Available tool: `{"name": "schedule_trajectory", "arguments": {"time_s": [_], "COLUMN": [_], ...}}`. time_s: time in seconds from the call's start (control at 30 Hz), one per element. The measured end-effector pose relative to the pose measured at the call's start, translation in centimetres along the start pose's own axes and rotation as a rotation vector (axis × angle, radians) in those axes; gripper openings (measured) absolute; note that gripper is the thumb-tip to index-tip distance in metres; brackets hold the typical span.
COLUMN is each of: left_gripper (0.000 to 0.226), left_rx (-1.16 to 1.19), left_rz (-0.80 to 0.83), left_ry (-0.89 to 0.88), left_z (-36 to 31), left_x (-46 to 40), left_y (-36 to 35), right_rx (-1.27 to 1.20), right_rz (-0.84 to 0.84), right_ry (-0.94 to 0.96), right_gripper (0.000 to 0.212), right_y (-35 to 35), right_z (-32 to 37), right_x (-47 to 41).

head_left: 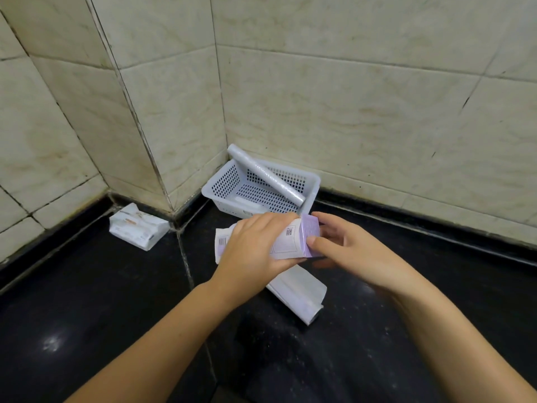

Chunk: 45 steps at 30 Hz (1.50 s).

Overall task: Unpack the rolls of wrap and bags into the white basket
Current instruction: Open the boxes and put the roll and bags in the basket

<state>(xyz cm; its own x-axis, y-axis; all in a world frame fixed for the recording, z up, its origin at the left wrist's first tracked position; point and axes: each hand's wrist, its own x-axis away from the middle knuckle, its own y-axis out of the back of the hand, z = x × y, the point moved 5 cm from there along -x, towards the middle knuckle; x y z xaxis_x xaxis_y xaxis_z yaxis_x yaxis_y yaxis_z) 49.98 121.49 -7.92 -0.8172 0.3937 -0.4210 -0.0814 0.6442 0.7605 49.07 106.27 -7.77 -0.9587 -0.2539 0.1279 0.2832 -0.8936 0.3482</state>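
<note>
A white perforated basket (223, 181) stands in the tiled corner on the black counter. One clear roll of wrap (266, 174) lies slanted across it, its far end sticking over the rim. My left hand (255, 248) grips a white and purple carton (293, 242) from above, just in front of the basket. At the carton's purple end my right hand (343, 242) has its thumb and fingers on the flap. Below the carton an opened white box (299, 292) lies on the counter.
A crumpled white package (138, 228) rests at the left against the wall base. Tiled walls close off the back and left. The black counter (101, 315) stretches toward me.
</note>
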Motion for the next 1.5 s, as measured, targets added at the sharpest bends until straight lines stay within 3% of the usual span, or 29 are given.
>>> {"name": "schedule_trajectory", "arguments": {"time_s": [0.1,0.17,0.27,0.4,0.5,0.73,0.8,0.9,1.0,1.1,1.2,1.4,1.43,1.5], "left_gripper": [0.049,0.051,0.055,0.06,0.061,0.061,0.062,0.062,0.059,0.061,0.062,0.064,0.062,0.06], "left_rx": [-0.11,-0.187,-0.24,-0.239,-0.151,0.212,0.262,0.302,0.342,0.345,0.342,0.296,0.298,0.309], "left_rz": [-0.007,-0.019,-0.027,0.0,0.058,0.052,0.055,0.078,0.105,0.132,0.144,0.135,0.118,0.07], "left_ry": [-0.088,-0.155,-0.186,-0.202,-0.187,-0.05,-0.015,0.014,0.024,0.025,0.013,-0.067,-0.08,-0.091], "left_z": [-0.6,-1.1,-1.4,-1.2,-0.7,0.6,0.5,0.6,0.5,0.4,0.3,-0.3,-0.4,-0.4], "left_x": [-0.3,-0.4,-0.7,-1.3,-1.7,-2.2,-2.3,-2.3,-2.4,-2.8,-2.9,-2.2,-2.1,-2.0], "left_y": [0.1,0.0,-0.2,-0.4,-0.5,0.1,0.0,-0.5,-0.8,-1.0,-0.9,-1.3,-1.3,-1.1], "right_rx": [0.051,0.114,0.176,0.172,0.043,-0.408,-0.247,0.296,0.737,0.767,0.75,0.369,0.387,0.689], "right_rz": [-0.003,-0.019,-0.051,-0.033,0.03,-0.061,-0.205,-0.427,-0.332,-0.212,-0.238,-0.144,-0.163,-0.345], "right_ry": [-0.032,-0.042,-0.039,-0.039,-0.033,-0.047,-0.025,0.121,0.397,0.373,0.421,0.266,0.253,0.374], "right_gripper": [0.077,0.082,0.079,0.058,0.05,0.033,0.038,0.067,0.06,0.041,0.026,0.004,0.008,0.016], "right_y": [-0.1,0.0,0.5,1.0,1.2,3.6,4.4,5.2,3.8,3.2,3.7,5.5,5.6,5.4], "right_z": [0.2,0.4,0.7,0.7,0.7,-0.3,-0.8,0.1,2.1,2.7,3.5,4.2,4.2,4.7], "right_x": [-0.3,-0.4,-0.4,-0.6,-0.7,-0.6,-0.6,0.0,0.4,0.1,-0.1,-0.7,-0.8,-0.6]}}
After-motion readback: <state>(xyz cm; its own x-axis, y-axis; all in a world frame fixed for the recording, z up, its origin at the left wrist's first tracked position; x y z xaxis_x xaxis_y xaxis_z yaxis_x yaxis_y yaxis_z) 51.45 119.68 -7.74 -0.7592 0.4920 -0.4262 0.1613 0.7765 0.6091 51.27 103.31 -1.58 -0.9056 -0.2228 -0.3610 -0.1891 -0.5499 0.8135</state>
